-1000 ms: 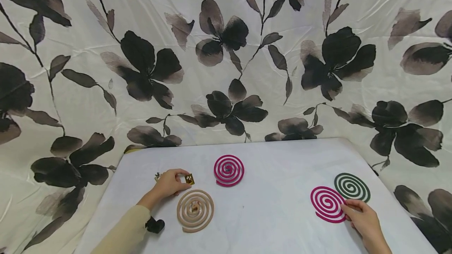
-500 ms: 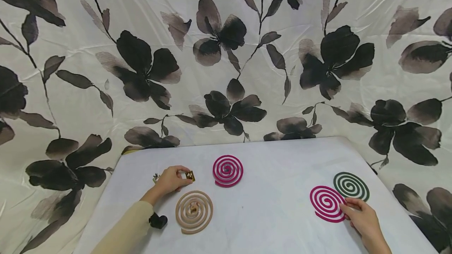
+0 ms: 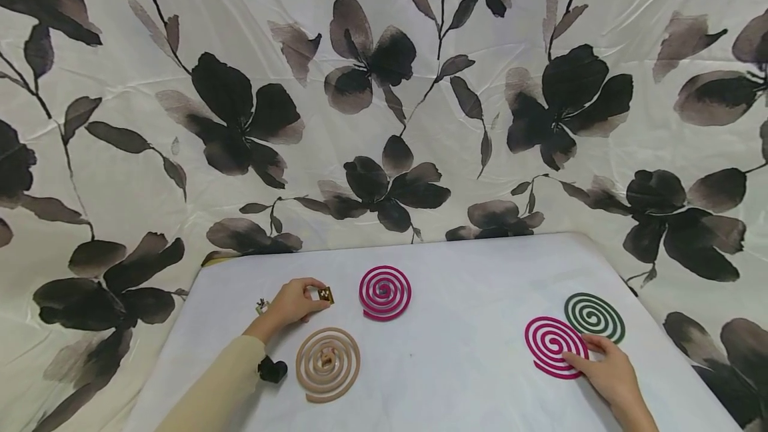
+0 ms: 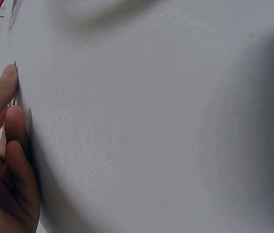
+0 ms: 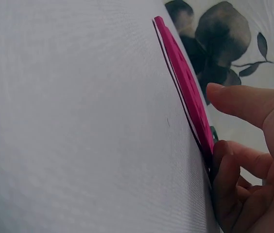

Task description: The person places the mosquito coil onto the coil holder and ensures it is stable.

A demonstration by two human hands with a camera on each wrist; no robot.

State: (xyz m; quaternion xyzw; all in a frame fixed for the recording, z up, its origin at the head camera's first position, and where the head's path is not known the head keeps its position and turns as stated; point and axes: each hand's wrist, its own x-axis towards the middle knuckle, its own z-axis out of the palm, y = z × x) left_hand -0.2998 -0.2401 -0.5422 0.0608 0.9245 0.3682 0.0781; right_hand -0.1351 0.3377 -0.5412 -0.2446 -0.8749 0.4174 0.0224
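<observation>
My left hand (image 3: 294, 303) pinches a small gold-brown square (image 3: 326, 295) marked with a white letter-like shape, between thumb and fingertips. In the left wrist view the fingers (image 4: 18, 160) curl low over the table. A flat pink coil (image 3: 549, 345), shaped like a mosquito coil, lies at the right. My right hand (image 3: 609, 372) is at its right edge, thumb over the coil. The right wrist view shows the thumb (image 5: 224, 94) lifted off the pink coil (image 5: 188, 87), with bent fingertips at its edge. A green coil (image 3: 595, 319) lies just behind.
Another pink coil (image 3: 385, 293) lies farther back, a small grey piece at its centre. A tan coil (image 3: 327, 365) sits nearer, bearing a small brown piece (image 3: 327, 357). Behind the left wrist is a small gold-and-green trinket (image 3: 261, 306). A flowered curtain (image 3: 384, 85) hangs beyond the table (image 3: 468, 379).
My left hand has moved slightly right with the square still pinched. The right thumb has shifted left, farther over the pink coil. The whole view has drifted slightly.
</observation>
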